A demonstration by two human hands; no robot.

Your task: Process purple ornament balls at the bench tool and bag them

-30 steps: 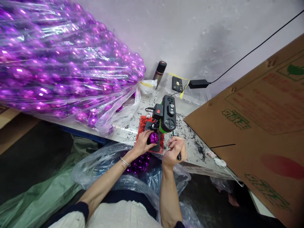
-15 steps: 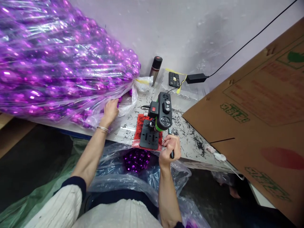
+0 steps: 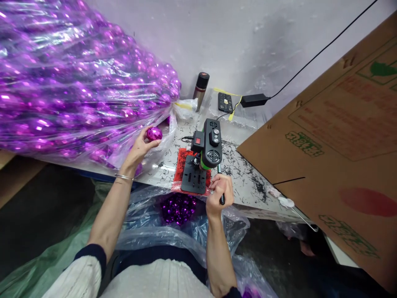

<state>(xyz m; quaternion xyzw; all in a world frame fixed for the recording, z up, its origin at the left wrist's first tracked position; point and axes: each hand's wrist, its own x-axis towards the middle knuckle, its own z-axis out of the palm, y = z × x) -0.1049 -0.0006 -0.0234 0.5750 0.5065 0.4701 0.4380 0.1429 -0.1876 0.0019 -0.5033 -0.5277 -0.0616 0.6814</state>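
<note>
My left hand [image 3: 140,148] grips a shiny purple faceted bauble [image 3: 154,133] between thumb and fingers, at the mouth of a big clear bag [image 3: 124,120] full of the same baubles. My right hand [image 3: 221,194] is closed round the black-tipped lever [image 3: 222,200] of a small black bench drill press [image 3: 212,142]. The slotted base plate [image 3: 194,178] of the press has nothing lying on it and rests on a red mat [image 3: 180,165]. Below the table edge, more purple baubles [image 3: 178,208] lie in an open clear plastic bag [image 3: 149,236].
Behind the press stand a dark flask [image 3: 201,91], a small black pad [image 3: 225,102] and a power adapter [image 3: 254,100] with its cable. A large cardboard box [image 3: 335,136] leans in at right. Black shavings [image 3: 248,176] litter the white table [image 3: 155,169].
My left hand has drawn back from the bag's mouth, and a purple bauble now shows in its fingers. My right hand stays on the lever. The view has shifted slightly.
</note>
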